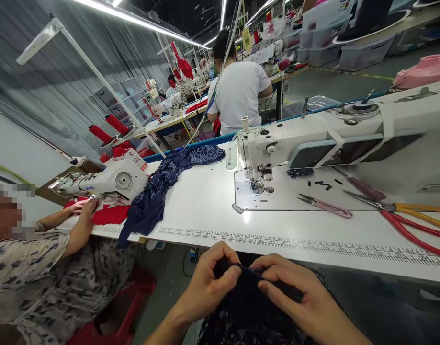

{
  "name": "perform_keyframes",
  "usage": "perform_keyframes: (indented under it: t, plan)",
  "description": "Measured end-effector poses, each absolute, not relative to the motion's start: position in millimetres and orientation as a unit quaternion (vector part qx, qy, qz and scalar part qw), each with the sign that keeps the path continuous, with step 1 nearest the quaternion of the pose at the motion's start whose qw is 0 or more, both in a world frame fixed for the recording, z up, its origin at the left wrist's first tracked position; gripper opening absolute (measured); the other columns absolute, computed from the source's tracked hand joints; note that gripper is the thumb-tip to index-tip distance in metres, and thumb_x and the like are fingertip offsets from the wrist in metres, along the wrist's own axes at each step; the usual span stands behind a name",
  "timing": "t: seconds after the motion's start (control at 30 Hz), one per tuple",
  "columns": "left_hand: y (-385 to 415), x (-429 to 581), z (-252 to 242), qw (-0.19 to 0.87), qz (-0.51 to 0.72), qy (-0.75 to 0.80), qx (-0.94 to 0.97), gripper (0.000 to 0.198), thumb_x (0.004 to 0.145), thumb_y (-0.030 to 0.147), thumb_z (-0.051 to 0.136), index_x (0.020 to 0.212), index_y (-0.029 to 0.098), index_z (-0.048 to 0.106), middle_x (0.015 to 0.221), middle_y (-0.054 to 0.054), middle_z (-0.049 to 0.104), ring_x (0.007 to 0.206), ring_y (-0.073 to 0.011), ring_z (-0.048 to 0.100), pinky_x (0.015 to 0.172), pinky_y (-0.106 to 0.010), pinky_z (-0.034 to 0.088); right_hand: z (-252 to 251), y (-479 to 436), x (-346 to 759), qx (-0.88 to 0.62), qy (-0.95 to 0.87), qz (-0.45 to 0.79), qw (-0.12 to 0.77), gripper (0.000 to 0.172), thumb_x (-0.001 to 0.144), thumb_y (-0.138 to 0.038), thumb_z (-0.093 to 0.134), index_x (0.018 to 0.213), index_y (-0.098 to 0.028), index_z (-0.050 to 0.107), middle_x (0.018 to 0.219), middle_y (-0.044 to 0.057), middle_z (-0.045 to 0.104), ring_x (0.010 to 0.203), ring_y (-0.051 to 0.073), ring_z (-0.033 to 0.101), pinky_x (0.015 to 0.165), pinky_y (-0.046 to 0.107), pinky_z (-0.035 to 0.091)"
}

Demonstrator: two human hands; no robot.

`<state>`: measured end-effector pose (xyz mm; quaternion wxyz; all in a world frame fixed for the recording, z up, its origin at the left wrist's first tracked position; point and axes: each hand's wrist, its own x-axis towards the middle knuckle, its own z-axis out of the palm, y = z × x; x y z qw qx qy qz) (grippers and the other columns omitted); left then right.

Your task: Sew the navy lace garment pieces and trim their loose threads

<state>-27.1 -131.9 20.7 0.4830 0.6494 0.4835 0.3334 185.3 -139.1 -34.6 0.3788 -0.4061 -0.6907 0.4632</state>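
Both my hands are low in front of me, below the table's near edge. My left hand (210, 280) is closed in a pinch on a piece of dark navy fabric (248, 306) that lies in my lap. My right hand (298, 297) grips the same fabric from the right, fingers folded over its top edge. The two hands almost touch. A white sewing machine (313, 139) stands on the white table (205, 206) just beyond them, its needle area (257, 184) ahead of my hands.
A heap of navy patterned cloth (158, 191) lies at the table's left. Pink snips (325, 205), yellow-handled scissors (395, 207) and red-handled pliers (410, 235) lie at right. A person at left sews red fabric (108, 215). Another person (237, 96) sits ahead.
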Motion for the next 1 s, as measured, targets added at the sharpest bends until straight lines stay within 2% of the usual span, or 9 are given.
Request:
perform_keyframes:
  t: [0.2,0.3,0.4,0.57,0.67,0.77,0.87,0.93,1.0]
  plan:
    - [-139,-19,20,0.481,0.335,0.504,0.635,0.010,0.086,0.024,0.060,0.081,0.017,0.056,0.076,0.002,0.048,0.069,-0.0108,0.041,0.065,-0.023,0.033,-29,-150,188,-0.468,-0.673,0.419,0.390,0.031,0.090,-0.041,0.056,0.066,-0.023,0.055,0.086,-0.001,0.069,0.079,0.014,0.065,0.067,0.022,0.049]
    - [-141,-14,21,0.496,0.332,0.493,0.633,0.011,0.086,0.024,0.060,0.079,0.016,0.056,0.076,0.001,0.048,0.070,-0.0113,0.041,0.065,-0.024,0.032,-28,-149,193,-0.504,-0.677,0.383,0.376,0.019,0.090,-0.040,0.055,0.079,-0.024,0.059,0.080,-0.001,0.069,0.074,0.015,0.065,0.063,0.023,0.049]
    - [-150,-16,27,0.511,0.313,0.475,0.644,0.012,0.084,0.025,0.061,0.078,0.017,0.056,0.077,0.001,0.048,0.071,-0.0118,0.041,0.065,-0.024,0.032,-19,-147,198,-0.425,-0.751,0.322,0.390,0.013,0.093,-0.028,0.051,0.098,-0.027,0.063,0.082,-0.001,0.069,0.074,0.014,0.065,0.065,0.024,0.051]
    - [-163,-47,46,0.547,0.276,0.444,0.654,0.018,0.084,0.033,0.062,0.078,0.017,0.055,0.079,0.000,0.049,0.074,-0.0134,0.044,0.067,-0.024,0.033,24,-142,186,-0.302,-0.868,0.228,0.323,0.020,0.089,-0.013,0.048,0.082,-0.025,0.063,0.088,0.003,0.063,0.077,0.015,0.060,0.061,0.024,0.047]
    - [-132,-76,69,0.517,0.293,0.474,0.649,0.026,0.087,0.042,0.060,0.081,0.018,0.054,0.076,0.001,0.047,0.072,-0.0131,0.043,0.065,-0.024,0.033,52,-104,149,-0.302,-0.876,0.215,0.309,0.017,0.087,-0.010,0.052,0.082,-0.022,0.063,0.082,0.000,0.058,0.062,0.009,0.054,0.054,0.019,0.044]
    - [-69,-100,114,0.353,0.309,0.560,0.683,0.019,0.090,0.035,0.056,0.082,0.018,0.056,0.073,0.002,0.049,0.068,-0.0125,0.044,0.063,-0.023,0.034,79,-26,92,-0.333,-0.868,0.159,0.331,0.022,0.087,-0.005,0.050,0.078,-0.018,0.064,0.078,0.001,0.057,0.067,0.010,0.057,0.063,0.021,0.046]
    - [-10,-117,155,0.008,0.385,0.552,0.740,0.008,0.090,0.026,0.054,0.088,0.018,0.058,0.082,0.000,0.056,0.077,-0.0146,0.051,0.072,-0.025,0.039,101,53,43,-0.366,-0.837,0.094,0.395,0.032,0.101,-0.017,0.033,0.111,-0.014,0.063,0.113,0.011,0.056,0.102,0.018,0.058,0.082,0.029,0.048]
    - [9,-122,156,-0.183,0.361,0.491,0.771,0.007,0.091,0.022,0.054,0.092,0.018,0.059,0.088,-0.002,0.060,0.085,-0.0166,0.054,0.075,-0.027,0.039,101,82,31,-0.357,-0.834,0.061,0.416,0.042,0.105,-0.022,0.020,0.127,-0.015,0.055,0.126,0.013,0.051,0.115,0.018,0.053,0.089,0.030,0.046]
    - [13,-119,126,-0.267,0.294,0.421,0.816,0.007,0.093,0.019,0.053,0.093,0.018,0.059,0.086,-0.003,0.062,0.082,-0.0165,0.056,0.071,-0.026,0.038,80,90,40,-0.331,-0.853,0.039,0.403,0.040,0.105,-0.024,0.023,0.127,-0.016,0.055,0.125,0.011,0.053,0.115,0.017,0.054,0.090,0.029,0.048]
